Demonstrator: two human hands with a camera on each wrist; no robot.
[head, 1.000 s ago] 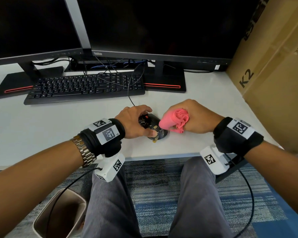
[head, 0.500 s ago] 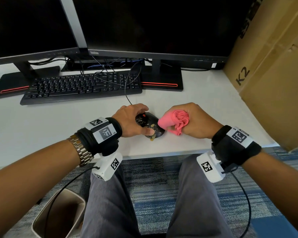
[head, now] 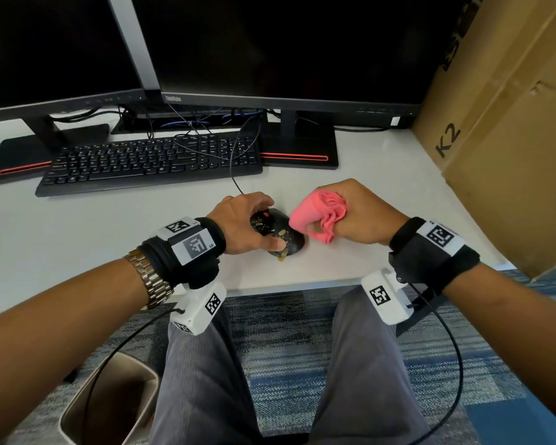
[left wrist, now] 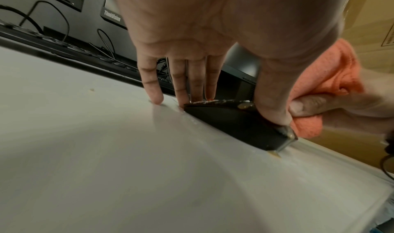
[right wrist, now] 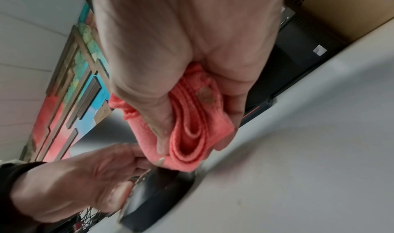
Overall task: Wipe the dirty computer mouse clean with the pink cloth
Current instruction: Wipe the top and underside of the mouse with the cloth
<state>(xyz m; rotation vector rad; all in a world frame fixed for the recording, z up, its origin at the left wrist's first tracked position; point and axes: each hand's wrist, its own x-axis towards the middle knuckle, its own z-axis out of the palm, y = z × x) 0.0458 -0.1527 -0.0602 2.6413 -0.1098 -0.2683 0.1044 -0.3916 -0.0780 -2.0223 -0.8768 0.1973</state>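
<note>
Head view is showing even, bright light, wide-angle bending at edges. Both wrist views are running dimmer, softly blurred, palms looming large up close.

2 monitors (head: pixel 280 46), 1 keyboard (head: pixel 148 162), 1 mouse (head: pixel 278 232), 1 pink cloth (head: pixel 318 216), 1 cardboard box (head: pixel 511 139), 1 bin (head: pixel 109 406), 2 hands (head: pixel 241 226).

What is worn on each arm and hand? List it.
Both arms are bare, no sleeves. Left hand: black wrist wrap with white-and-grey square code tags, white camera block underneath with a black cable, silver metal watch. Right hand: the same black wrap, tags, white block and cable; no watch.
</note>
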